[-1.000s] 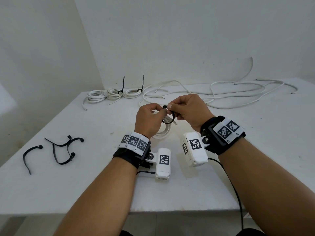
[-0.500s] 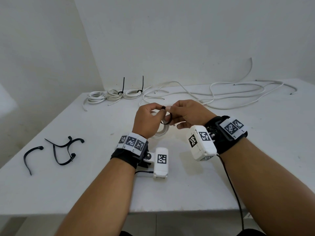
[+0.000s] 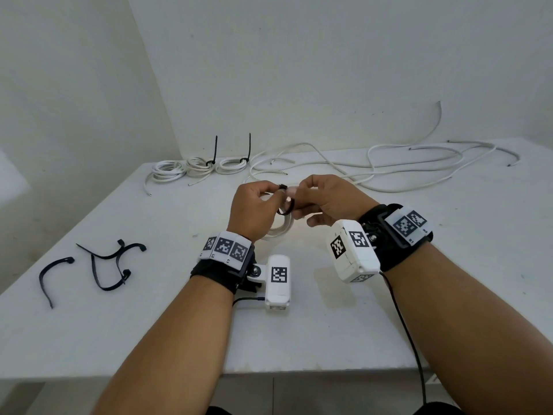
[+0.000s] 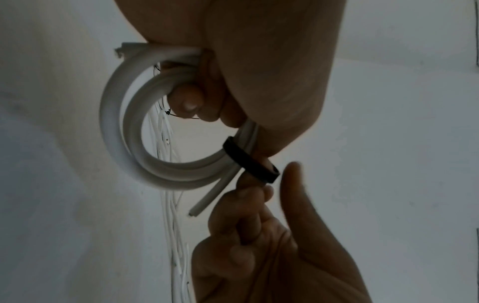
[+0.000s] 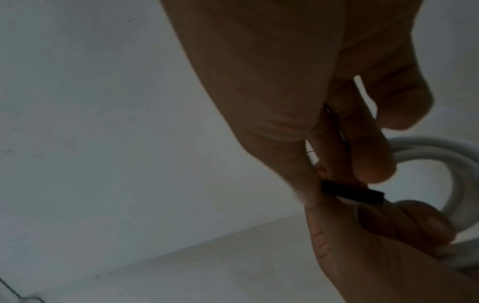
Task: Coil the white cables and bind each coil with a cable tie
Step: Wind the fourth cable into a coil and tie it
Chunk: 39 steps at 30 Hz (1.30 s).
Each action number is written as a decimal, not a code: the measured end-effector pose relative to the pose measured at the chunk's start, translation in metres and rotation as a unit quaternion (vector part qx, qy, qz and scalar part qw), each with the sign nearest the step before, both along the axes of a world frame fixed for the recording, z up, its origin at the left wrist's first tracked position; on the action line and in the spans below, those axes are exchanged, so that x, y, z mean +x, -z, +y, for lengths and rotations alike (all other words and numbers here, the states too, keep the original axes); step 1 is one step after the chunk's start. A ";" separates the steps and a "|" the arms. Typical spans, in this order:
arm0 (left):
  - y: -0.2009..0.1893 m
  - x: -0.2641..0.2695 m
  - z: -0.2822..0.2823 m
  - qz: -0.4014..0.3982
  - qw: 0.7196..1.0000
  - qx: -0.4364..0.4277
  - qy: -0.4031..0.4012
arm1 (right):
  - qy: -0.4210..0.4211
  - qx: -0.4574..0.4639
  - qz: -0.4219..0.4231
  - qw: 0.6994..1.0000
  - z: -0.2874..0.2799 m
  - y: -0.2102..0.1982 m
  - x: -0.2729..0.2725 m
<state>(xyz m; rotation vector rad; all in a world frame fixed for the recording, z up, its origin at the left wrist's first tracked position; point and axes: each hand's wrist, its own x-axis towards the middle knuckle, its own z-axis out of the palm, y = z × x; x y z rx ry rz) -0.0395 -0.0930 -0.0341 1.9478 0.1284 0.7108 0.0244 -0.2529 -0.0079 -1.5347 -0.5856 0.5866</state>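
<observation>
While both hands met above the middle of the white bench (image 3: 449,265), the left hand (image 3: 254,211) held a small coil of white cable (image 4: 134,143), its fingers (image 4: 186,100) curled through the coil's centre and gripping the turns. A black cable tie (image 4: 250,162) was looped round the coil's strands beside one loose cable end. The right hand (image 3: 326,199) pinched the tie between thumb and fingers (image 5: 370,155), the remaining ones curled in. At the bench's far edge lay three finished coils (image 3: 197,169), two with black tie tails standing upright, and beside them long loose white cables (image 3: 404,172). Spare black cable ties (image 3: 110,262) lay on the left part of the bench.
</observation>
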 end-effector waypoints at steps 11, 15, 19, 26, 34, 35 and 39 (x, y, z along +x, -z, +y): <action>0.001 -0.003 -0.003 -0.022 0.997 -0.009 0.075 | 0.001 0.029 0.048 0.998 0.000 0.004 0.008; 0.001 -0.004 -0.002 -0.009 0.996 -0.001 0.089 | 0.009 0.038 0.044 0.998 0.001 0.006 0.010; 0.004 -0.004 -0.005 0.008 0.992 -0.047 0.115 | 0.048 -0.045 -0.057 0.996 -0.004 -0.002 0.005; 0.004 -0.006 -0.014 0.044 0.982 -0.078 0.167 | 0.055 -0.026 0.001 0.998 -0.007 0.005 0.013; -0.001 -0.008 -0.028 0.069 0.952 -0.159 0.253 | 0.196 0.109 0.083 0.971 -0.012 0.005 0.028; -0.002 -0.009 -0.029 0.065 0.953 -0.155 0.254 | 0.198 0.118 0.079 0.970 -0.011 0.004 0.027; -0.002 -0.013 -0.026 0.045 0.954 -0.188 0.228 | 0.173 0.128 0.090 0.972 -0.003 0.000 0.017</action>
